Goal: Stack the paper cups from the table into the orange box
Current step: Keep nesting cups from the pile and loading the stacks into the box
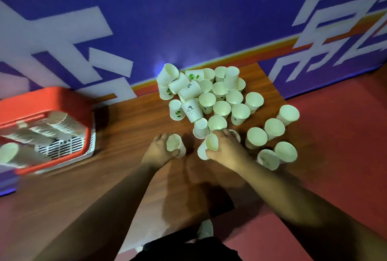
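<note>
Progress check: somewhere around halfway, I'd guess, maybe a bit less. Orange box [48,99] sits at the left end of the bench [125,126] and already has several long stacks [60,123] of nested cups lying on their sides in it, so a decent chunk is done. Plenty left though. A big scatter of loose paper cups [222,95] covers the far right part of the bench, most of them upright. Some at the far end are tipped over and piled on each other, and a few strays [287,114] sit out toward the right edge. Left hand [159,152] has its fingers curled round one cup [175,145], mouth up, on the near side of the pile. Right hand [227,148], just beside it, is wrapped round another cup [211,142]. Looks like a second one is nested under that, but it's blurry so I can't swear to it. Neither hand is near the box, so my guess is a fresh stack is getting started, with a couple dozen cups to go.
</note>
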